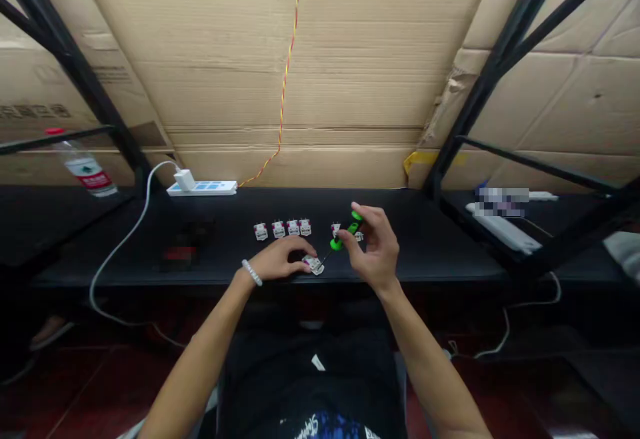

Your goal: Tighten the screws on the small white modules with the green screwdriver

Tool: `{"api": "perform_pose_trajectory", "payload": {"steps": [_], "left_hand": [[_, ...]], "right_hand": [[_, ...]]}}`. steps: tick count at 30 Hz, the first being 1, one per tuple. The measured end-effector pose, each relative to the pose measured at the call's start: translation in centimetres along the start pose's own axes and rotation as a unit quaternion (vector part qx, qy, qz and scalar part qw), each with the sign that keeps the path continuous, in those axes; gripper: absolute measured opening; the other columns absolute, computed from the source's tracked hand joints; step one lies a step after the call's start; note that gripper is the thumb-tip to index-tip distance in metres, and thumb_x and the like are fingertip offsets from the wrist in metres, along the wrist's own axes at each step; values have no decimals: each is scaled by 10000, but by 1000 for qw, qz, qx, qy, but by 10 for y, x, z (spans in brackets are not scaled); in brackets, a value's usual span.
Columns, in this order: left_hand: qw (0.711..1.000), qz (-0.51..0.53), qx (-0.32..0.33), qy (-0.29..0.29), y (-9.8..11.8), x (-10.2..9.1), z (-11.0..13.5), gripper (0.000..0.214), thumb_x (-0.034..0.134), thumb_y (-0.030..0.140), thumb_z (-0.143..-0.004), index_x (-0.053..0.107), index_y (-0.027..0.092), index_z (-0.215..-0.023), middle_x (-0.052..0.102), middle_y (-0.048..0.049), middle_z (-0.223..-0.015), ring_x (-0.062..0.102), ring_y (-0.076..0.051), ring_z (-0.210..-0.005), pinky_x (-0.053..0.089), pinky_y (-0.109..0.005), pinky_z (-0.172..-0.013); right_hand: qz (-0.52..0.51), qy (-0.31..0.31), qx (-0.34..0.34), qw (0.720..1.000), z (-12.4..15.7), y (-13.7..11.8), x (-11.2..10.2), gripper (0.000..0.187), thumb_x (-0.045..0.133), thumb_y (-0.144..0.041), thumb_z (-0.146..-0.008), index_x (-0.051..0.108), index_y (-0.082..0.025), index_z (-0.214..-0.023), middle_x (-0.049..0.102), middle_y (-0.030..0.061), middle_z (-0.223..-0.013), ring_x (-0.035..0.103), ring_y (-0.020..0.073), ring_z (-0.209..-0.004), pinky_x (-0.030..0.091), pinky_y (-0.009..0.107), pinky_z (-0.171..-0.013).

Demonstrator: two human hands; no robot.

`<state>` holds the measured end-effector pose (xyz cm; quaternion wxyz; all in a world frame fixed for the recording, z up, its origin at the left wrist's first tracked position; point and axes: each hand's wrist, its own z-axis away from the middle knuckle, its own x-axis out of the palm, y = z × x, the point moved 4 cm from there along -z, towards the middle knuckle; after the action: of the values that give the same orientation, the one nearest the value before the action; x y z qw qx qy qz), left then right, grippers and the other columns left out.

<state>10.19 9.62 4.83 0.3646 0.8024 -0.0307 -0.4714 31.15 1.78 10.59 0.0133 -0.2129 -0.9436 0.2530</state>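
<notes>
While right fingers (366, 216) pinch a green screwdriver (353, 229), left fingers (300, 249) partly cover a module (316, 267).

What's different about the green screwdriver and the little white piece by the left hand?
The green screwdriver is long and thin, but the little white piece is short and blocky. The screwdriver is held up in the right hand, while the white piece sits on the black desk under the left hand. Both are small and lie between the hands.
</notes>
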Motion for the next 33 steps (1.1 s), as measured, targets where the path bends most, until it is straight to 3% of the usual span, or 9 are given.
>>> {"api": "perform_pose_trajectory", "payload": {"steps": [20,30,33], "left_hand": [[1000,19,-19,-4,0,0,0,289,796,397,-894,753,210,-1109,777,-78,-1166,708,-242,-1115,525,-402,-1052],[999,47,-20,5,-5,2,-1,275,809,386,-882,761,187,-1066,785,-80,-1133,719,-235,-1090,529,-393,-1046],[998,56,-21,9,-7,3,-1,268,813,382,-878,761,186,-1052,787,-82,-1131,720,-233,-1094,528,-398,-1057]], "right_hand": [[4,-10,7,1000,0,-1,0,518,754,-239,-911,643,-329,-1409,641,77,-1191,671,207,-1012,653,358,-822],[-32,-79,65,994,4,-3,8,504,538,-263,-1031,487,-297,-1531,636,116,-1312,713,239,-1087,651,441,-929],[-7,-52,50,997,4,-6,8,469,641,-273,-983,568,-287,-1446,643,110,-1265,687,249,-1104,646,416,-881]]}}
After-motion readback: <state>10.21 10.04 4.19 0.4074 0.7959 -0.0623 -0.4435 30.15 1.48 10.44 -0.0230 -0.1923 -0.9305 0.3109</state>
